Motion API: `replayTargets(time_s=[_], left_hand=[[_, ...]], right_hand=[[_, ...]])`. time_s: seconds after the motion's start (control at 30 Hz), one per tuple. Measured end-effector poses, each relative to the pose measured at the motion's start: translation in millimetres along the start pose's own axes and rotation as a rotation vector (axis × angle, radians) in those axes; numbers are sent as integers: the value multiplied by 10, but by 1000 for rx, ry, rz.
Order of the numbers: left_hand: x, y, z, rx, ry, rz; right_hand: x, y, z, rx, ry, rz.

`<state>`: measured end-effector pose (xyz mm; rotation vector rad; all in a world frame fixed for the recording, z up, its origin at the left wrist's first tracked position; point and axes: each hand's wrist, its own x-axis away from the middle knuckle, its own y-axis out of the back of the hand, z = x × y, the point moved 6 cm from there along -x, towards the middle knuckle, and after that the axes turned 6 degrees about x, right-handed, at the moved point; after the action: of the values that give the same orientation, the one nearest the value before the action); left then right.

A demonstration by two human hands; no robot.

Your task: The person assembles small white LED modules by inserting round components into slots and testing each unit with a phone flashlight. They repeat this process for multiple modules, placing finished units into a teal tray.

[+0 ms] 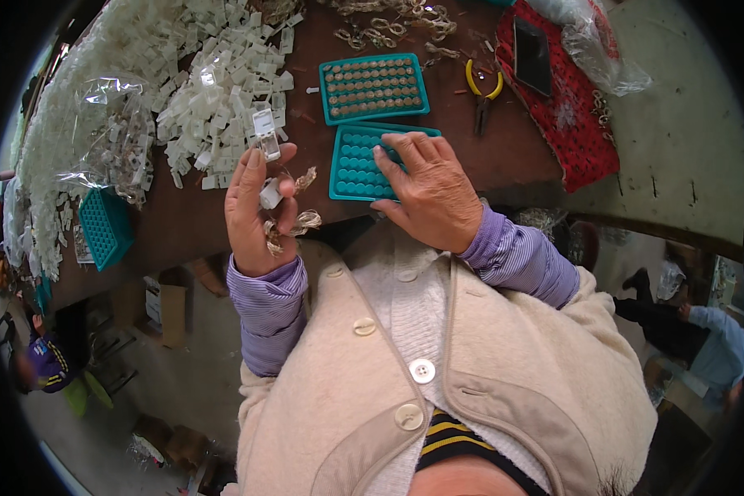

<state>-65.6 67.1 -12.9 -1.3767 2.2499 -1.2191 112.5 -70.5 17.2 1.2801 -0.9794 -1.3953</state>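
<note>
Left hand (pixel 260 211) raised above the brown table (pixel 504 140), fingers closed around a small clear plastic clip case (pixel 266 140) and loose gold-coloured metal pieces (pixel 293 223). Right hand (pixel 430 194) open, palm down, fingertips resting on an empty teal plastic grid tray (pixel 355 169) at the table edge. A second teal tray, filled with brass pieces (pixel 374 87), lies just behind. Heap of white plastic clips (pixel 215 91) to the left; yellow-handled pliers (pixel 482 91) to the right.

Clear plastic bag (pixel 112 132) left, dark phone screen (pixel 531 54) upper right
</note>
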Motion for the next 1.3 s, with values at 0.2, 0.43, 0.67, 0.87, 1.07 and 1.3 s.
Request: replayTargets(time_s=[0.2,0.43,0.67,0.87,1.07,1.3], left_hand=[[-25,-116,110,-57,-9,-38],[-191,-226,119,-57,18,-20],[-237,-121,100,-37,7,-65],[-395,-88,-5,-108,48,-16],[-535,-66,44,-186,116,7],[-631,-97,15,-98,94,35]], right_hand=[[70,52,-172,88,-20,-54],[110,-94,-143,21,-178,-20],[1,-143,-194,-16,-115,-90],[145,-185,-316,79,-26,-74],[236,-63,-409,33,-198,-94],[106,71,-835,-147,-146,-95]])
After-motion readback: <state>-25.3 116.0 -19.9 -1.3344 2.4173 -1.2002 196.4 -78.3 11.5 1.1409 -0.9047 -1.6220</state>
